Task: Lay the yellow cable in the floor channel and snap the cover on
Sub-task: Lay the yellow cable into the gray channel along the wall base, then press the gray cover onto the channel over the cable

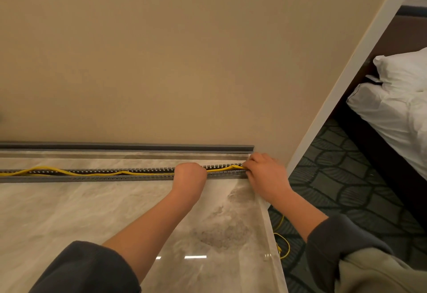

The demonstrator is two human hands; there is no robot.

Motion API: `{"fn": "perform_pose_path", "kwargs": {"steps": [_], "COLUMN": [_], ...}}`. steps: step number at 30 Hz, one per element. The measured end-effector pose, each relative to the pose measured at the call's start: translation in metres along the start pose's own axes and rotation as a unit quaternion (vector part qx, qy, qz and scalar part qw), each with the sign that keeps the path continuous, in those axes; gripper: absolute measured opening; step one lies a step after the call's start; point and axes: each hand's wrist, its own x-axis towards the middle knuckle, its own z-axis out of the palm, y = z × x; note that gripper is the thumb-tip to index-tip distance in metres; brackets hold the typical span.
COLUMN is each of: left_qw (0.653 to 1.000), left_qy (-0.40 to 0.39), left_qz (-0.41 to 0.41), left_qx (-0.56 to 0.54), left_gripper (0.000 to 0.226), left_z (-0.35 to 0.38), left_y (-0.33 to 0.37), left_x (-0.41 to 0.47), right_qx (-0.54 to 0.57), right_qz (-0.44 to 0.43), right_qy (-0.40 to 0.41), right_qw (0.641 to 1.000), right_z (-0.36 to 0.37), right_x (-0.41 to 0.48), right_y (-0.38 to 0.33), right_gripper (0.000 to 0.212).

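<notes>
- Nearest to the person, two bare arms are reaching out over the shiny marble floor [92,212] toward the channel [104,178]. Dark sleeves are pushed up on both arms.
- On the carpet [346,188], on the near side of the channel's right end, spare loops of the yellow cable [97,173] are lying loose past the edge of the marble.
- The channel is a long grey strip with little teeth on both walls. It is lying flat on the marble and running left to right, side-on to the person.
- The left hand [190,172] is sitting on the channel, a little way in from its right end. It is curled shut over the cable, pressing it down, I think.
- The right hand [263,172] is at the channel's right end, and it is the nearer hand to that end. Its fingers are bent and pinching the cable there.
- Between the two hands, the cable is humping up above the channel walls, so it is not lying down flat yet.
- Left of the left hand, the cable is wiggling along inside the channel, and far to the left one bump is rising over the far wall.
- Just behind the channel, at the foot of the wall [161,62], a long grey strip is lying the same way. I think it is the cover [127,147], not snapped on yet.
- I think the next push needs to go leftward along the channel.
</notes>
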Motion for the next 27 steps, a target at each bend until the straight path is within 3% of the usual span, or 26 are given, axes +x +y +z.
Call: {"fn": "perform_pose_path", "kwargs": {"steps": [2,12,18,23,27], "left_qw": [1.000,0.994,0.973,0.951,0.929], "left_qy": [0.017,0.083,0.112,0.158,0.189], "left_qz": [-0.006,0.033,0.032,0.021,-0.009], "left_qx": [-0.006,-0.070,-0.199,-0.265,-0.319], "left_gripper": [0.029,0.023,0.030,0.029,0.035], "left_z": [0.005,0.023,0.030,0.035,0.036], "left_y": [-0.007,-0.030,-0.045,-0.051,-0.052], "left_x": [-0.001,-0.009,-0.007,-0.006,-0.004], "right_qx": [0.047,0.056,0.084,0.082,0.034], "right_qz": [0.009,-0.067,0.001,-0.003,0.014], "right_qy": [-0.009,-0.039,-0.002,-0.038,-0.019], "right_qw": [0.999,0.995,0.996,0.996,0.999], "right_z": [0.005,-0.002,-0.006,0.002,0.013], "right_x": [0.000,-0.003,0.033,0.070,0.080], "right_y": [-0.009,-0.004,-0.023,-0.038,-0.045], "right_gripper": [0.023,0.028,0.026,0.046,0.035]}}
